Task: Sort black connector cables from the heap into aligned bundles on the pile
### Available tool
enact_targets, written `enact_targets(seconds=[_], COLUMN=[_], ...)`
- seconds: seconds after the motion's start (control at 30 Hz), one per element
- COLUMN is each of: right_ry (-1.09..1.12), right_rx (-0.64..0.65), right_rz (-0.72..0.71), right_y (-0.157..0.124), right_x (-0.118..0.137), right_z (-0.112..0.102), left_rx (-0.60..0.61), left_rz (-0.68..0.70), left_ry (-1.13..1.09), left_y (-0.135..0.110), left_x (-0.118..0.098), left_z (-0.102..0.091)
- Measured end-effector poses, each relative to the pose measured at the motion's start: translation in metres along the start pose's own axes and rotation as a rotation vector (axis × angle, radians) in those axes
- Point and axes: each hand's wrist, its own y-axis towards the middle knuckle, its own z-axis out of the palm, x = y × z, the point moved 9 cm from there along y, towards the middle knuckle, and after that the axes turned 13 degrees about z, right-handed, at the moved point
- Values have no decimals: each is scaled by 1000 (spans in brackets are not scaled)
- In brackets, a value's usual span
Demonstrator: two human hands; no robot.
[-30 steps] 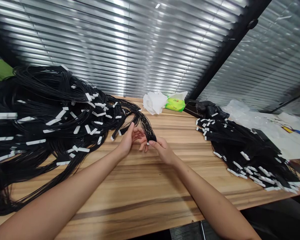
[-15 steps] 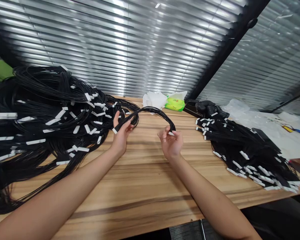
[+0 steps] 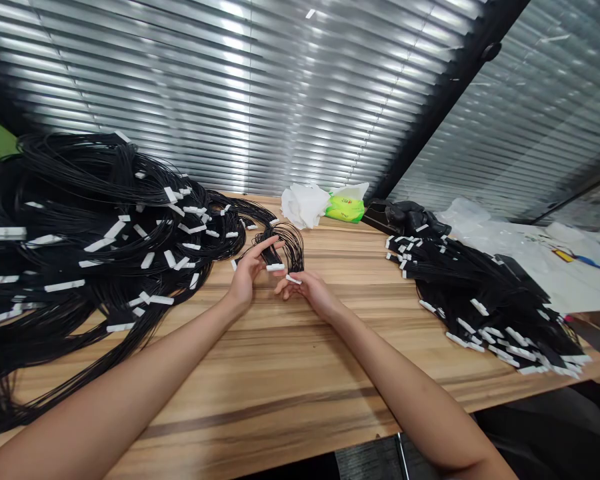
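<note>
Hands meet again near the middle of the table (image 3: 280,360). Half a second ago they were drawn apart, with the cable bundle (image 3: 289,241) stretched between them in a long low arch. Now that arch has folded into a tight upright loop just behind my fingertips, and its two ends are brought almost together.

My left hand (image 3: 247,273) is loosely open, forefinger stretched along the black strands. The thumb and the other fingers lightly pinch the end that carries a white tag (image 3: 275,267). My right hand (image 3: 307,290) lies palm up on the wood, fingers curled. It nips the other end by its own tag (image 3: 294,279), just beside the first one. I cannot tell how firm either grip is.

So the bundle is doubled over, its ends level with each other. It is still joined on the left side to the strands trailing out of the big tangle of cables (image 3: 80,227). The stacked pile (image 3: 480,293) of tagged bundles lies well apart to my right. The tissue (image 3: 304,203) and the green packet (image 3: 346,208) at the far edge sit where they were
</note>
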Motion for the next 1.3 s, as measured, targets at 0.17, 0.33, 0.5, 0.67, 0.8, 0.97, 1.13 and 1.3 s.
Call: enact_targets(seconds=[0.17,0.33,0.5,0.67,0.8,0.97,1.13,1.3], right_ry=[18,-66,-68,-60,-104,-143,-171,-159], right_rx=[32,108,77,-125,-175,-176,-162,-151], right_rz=[5,21,46,46,57,46,36,43], right_y=[1,-1,1,3,4,4,2,0], right_x=[0,1,-2,1,1,0,1,2], right_z=[-1,6,2,-19,-24,-21,-16,-15], left_rx=[-1,91,125,86,49,-17,15,170], left_rz=[-108,-86,-44,-25,-69,-80,-124,-118], left_ry=[88,174,206,241,235,312,328,182], left_y=[-2,-3,-1,-1,-3,-5,-9,-9], left_x=[6,5,6,6,8,11,16,10], left_z=[2,13,12,6,4,-2,0,19])
